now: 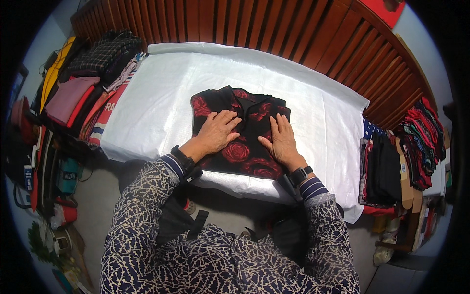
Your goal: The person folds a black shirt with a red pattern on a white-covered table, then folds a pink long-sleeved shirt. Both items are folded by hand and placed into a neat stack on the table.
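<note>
A folded black garment with red roses (235, 152) lies flat on a white sheet (330, 147), its collar towards the headboard. On its left half rests my left hand (217, 133), palm down with fingers spread near the collar opening. My right hand (282, 141) lies palm down along the garment's right side, thumb apart from the fingers. Neither hand grips the cloth; both press or rest on top of it. A dark band circles each wrist. The garment's underside and inner folds are hidden.
Behind the sheet stands a slatted wooden headboard (249, 25). Stacks of folded clothes (73, 99) rise at the left. More folded dark clothes (383, 169) and a pile of patterned fabrics (422, 139) sit at the right, beside a cardboard piece (405, 183). A red container (69, 214) stands lower left.
</note>
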`<control>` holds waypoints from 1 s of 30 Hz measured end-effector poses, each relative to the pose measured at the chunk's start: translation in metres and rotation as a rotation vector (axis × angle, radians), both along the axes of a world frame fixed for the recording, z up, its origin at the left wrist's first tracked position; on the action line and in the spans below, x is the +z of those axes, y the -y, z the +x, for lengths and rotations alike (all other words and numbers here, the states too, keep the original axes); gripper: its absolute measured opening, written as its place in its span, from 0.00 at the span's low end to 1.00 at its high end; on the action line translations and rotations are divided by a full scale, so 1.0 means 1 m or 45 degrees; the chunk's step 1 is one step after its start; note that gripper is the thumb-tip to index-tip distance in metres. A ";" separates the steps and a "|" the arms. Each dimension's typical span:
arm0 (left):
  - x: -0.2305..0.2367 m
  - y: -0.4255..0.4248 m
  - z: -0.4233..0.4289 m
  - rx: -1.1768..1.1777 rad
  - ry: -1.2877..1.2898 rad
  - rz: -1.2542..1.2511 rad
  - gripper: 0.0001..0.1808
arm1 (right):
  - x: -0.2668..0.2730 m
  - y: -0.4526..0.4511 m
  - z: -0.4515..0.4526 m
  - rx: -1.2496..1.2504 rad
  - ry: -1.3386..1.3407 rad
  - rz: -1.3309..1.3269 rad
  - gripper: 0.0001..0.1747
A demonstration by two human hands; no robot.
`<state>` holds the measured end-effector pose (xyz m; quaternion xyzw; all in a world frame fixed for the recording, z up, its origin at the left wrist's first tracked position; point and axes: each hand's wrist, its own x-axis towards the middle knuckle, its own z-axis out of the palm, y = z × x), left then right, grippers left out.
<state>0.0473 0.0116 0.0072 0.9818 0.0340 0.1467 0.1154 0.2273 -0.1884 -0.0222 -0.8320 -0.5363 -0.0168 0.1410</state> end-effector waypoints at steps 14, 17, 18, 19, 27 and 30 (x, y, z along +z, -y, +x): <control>-0.004 0.007 -0.002 0.117 -0.079 0.200 0.34 | 0.029 -0.012 -0.023 0.277 0.006 0.070 0.32; -0.002 0.008 -0.002 0.130 -0.096 0.221 0.33 | 0.030 -0.014 -0.023 0.303 -0.024 0.015 0.31; -0.002 0.008 -0.002 0.141 -0.114 0.232 0.33 | 0.030 -0.014 -0.023 0.302 -0.025 -0.006 0.31; -0.002 0.008 -0.002 0.155 -0.147 0.239 0.33 | 0.029 -0.015 -0.022 0.300 -0.021 -0.023 0.31; 0.001 0.014 0.000 0.249 -0.207 0.230 0.33 | 0.020 -0.018 -0.024 0.238 0.045 -0.014 0.29; 0.002 0.015 0.000 0.277 -0.235 0.218 0.34 | 0.019 -0.019 -0.024 0.221 0.051 -0.018 0.29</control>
